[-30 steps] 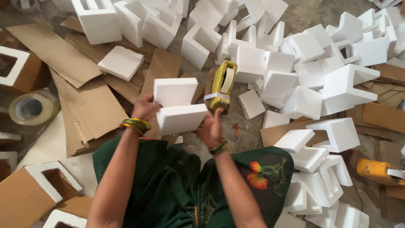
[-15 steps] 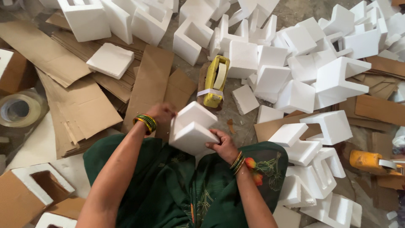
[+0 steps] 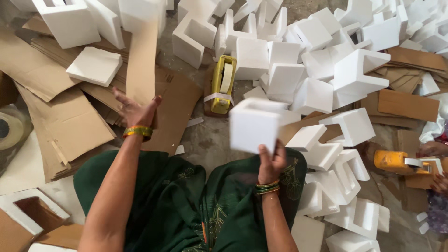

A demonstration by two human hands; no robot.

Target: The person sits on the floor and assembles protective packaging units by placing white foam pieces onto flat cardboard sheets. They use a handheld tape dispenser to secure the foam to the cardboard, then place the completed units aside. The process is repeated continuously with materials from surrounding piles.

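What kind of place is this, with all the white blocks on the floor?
Probably a packing workshop. White foam corner pieces lie heaped on the floor, flat cardboard sheets are stacked beside them, and a yellow tape dispenser sits in the middle.

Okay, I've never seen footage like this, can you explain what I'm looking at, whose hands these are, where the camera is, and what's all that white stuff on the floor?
There is no machine here. The camera sits on a person's head and looks down, so you see that person's own arms and their lap in green cloth.

The right hand holds a white foam block from below; it looks blurred. The left hand is on a long strip of brown cardboard that stands on end.

On the floor lie many white foam corner pieces, flattened cardboard sheets and a yellow tape dispenser. An orange tape dispenser lies at the right, near another person's hand. A tape roll sits at the left edge.
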